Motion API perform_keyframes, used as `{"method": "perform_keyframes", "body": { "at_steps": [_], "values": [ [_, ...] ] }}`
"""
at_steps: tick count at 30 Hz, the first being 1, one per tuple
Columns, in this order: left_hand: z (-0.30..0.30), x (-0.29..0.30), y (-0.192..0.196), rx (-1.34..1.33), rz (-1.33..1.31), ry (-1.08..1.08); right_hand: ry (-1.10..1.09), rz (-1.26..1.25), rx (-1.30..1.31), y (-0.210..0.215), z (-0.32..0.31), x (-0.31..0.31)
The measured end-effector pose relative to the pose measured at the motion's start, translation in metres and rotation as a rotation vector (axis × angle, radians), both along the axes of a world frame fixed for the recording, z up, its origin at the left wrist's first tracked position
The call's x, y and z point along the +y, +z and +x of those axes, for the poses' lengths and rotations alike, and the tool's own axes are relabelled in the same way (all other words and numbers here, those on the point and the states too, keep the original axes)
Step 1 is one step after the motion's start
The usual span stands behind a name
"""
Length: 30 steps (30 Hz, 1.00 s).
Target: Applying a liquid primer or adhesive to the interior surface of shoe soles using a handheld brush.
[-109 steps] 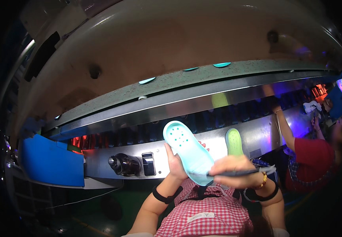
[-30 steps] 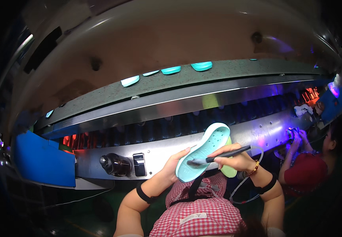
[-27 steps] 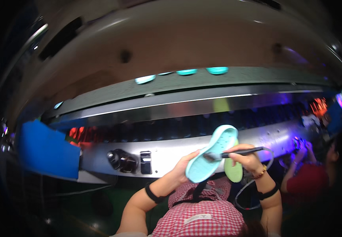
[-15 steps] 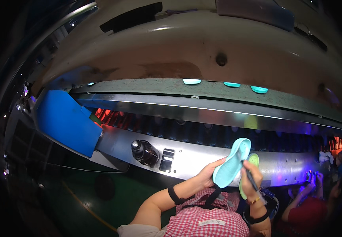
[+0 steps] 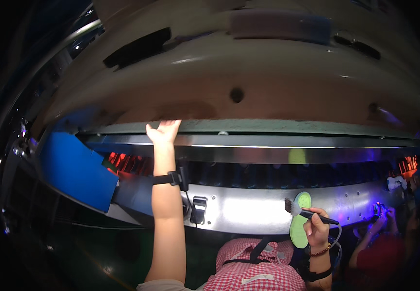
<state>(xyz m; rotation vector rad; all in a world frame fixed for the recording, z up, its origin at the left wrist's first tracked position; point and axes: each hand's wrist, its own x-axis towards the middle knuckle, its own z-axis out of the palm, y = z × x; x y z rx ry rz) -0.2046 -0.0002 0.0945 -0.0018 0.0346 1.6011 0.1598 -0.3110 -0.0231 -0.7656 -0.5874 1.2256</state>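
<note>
My left hand [image 5: 164,133] is stretched up to the greenish ledge under the big beige cover. Its thumb is spread away from the fingers, and the fingertips disappear behind the cover's lower edge. Nothing shows in the palm. My right hand [image 5: 317,228] is closed round the black handle of a brush [image 5: 313,215], with its greyish bristles pointing left. Just behind the brush lies a lime-green shoe sole [image 5: 299,234], partly over the metal counter's near edge. The turquoise sole is out of sight.
The shiny metal counter [image 5: 248,208] runs across, with a dark roller track [image 5: 258,174] behind it. A black device [image 5: 198,210] sits near my left arm, which mostly covers a dark bottle. A blue guard [image 5: 76,169] stands left. Another person's hand [image 5: 378,223] works at right.
My left hand has gone from holding the turquoise sole up to the ledge, and that sole has left view. My right hand has drawn slightly right with the brush, its bristles now visible.
</note>
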Motion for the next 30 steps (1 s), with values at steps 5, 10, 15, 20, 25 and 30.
{"method": "perform_keyframes", "body": {
  "at_steps": [5,10,15,20,25,30],
  "values": [
    [0.046,0.024,-0.012,1.077,0.117,0.032,-0.088,-0.075,0.0,-0.014,0.008,-0.01],
    [0.094,0.041,0.02,2.216,0.279,-0.014,-0.107,-0.134,0.021,-0.02,0.011,-0.01],
    [0.147,0.051,0.028,2.803,0.493,-0.239,-0.206,-0.156,0.056,-0.032,0.023,-0.021],
    [0.182,0.046,0.024,3.043,0.59,-0.379,-0.21,-0.184,0.029,-0.038,0.031,-0.03],
    [0.21,0.037,0.022,3.2,0.682,-0.433,-0.216,-0.13,0.097,-0.031,0.024,-0.029],
    [0.195,0.011,0.031,3.171,0.768,-0.325,-0.171,-0.057,0.075,-0.024,0.022,-0.016]
  ]
}}
